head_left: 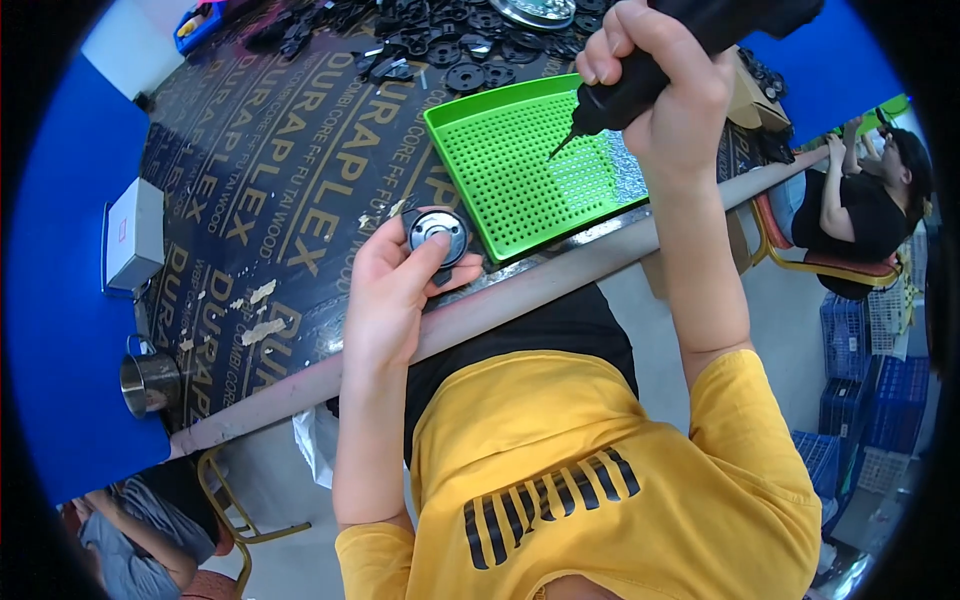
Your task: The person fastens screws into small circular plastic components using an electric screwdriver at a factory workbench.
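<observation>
My left hand (390,290) grips a round black part with a silver disc (452,224) in its middle, just above the table near its front edge. The thumb presses on the disc and hides some of it. Raised over the green perforated tray (450,150), my right hand (685,95) is wrapped round a black power screwdriver (612,104). Its thin bit points down and left, apart from the round part. Many small silver screws (628,168) lie at the right end of the tray.
Loose black plastic parts (465,76) and a shiny round dish (538,10) lie at the back. A cardboard box (752,98) stands right of the tray. At left are a white box (137,238) and metal cup (150,382). Other people sit at right and lower left.
</observation>
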`<control>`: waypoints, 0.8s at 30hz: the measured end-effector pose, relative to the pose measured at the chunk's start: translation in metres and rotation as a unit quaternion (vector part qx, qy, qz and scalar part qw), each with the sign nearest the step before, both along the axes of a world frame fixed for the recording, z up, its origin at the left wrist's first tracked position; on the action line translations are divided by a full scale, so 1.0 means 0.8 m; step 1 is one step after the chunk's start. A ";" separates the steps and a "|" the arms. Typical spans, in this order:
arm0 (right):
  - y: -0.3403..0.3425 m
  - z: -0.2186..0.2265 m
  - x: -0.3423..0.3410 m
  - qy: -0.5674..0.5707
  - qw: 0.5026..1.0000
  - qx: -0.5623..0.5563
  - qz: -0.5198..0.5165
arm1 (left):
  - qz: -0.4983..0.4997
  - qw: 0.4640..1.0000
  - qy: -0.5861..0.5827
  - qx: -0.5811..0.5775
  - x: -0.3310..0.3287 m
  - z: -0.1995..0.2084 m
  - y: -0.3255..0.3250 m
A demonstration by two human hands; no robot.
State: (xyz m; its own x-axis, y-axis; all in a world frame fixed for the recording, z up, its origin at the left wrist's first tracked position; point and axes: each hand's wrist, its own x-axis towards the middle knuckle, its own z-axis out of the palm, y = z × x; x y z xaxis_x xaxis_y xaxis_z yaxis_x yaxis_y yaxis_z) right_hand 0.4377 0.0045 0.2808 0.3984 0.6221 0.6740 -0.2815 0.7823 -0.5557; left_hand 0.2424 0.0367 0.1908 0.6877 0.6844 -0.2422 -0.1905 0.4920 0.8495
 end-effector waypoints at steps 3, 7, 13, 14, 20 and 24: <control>-0.015 0.026 -0.055 -0.030 0.979 -0.148 -0.139 | 0.000 1.000 -0.006 -0.009 -0.002 0.000 0.001; 0.022 0.016 -0.063 -0.157 0.985 0.053 -0.042 | -0.006 1.000 -0.011 -0.018 -0.001 0.002 0.000; 0.058 -0.007 -0.061 -0.288 0.934 0.212 -0.015 | -0.011 0.999 -0.015 -0.027 -0.003 0.001 0.003; 0.059 -0.008 -0.061 -0.289 0.933 0.212 -0.014 | -0.010 0.999 -0.018 -0.030 -0.003 0.002 0.002; 0.062 -0.014 -0.067 -0.292 0.932 0.216 -0.003 | -0.011 0.999 -0.026 -0.031 -0.005 0.001 0.002; 0.063 -0.019 -0.069 -0.313 0.925 0.212 -0.034 | -0.014 0.999 -0.031 -0.030 -0.004 0.001 0.002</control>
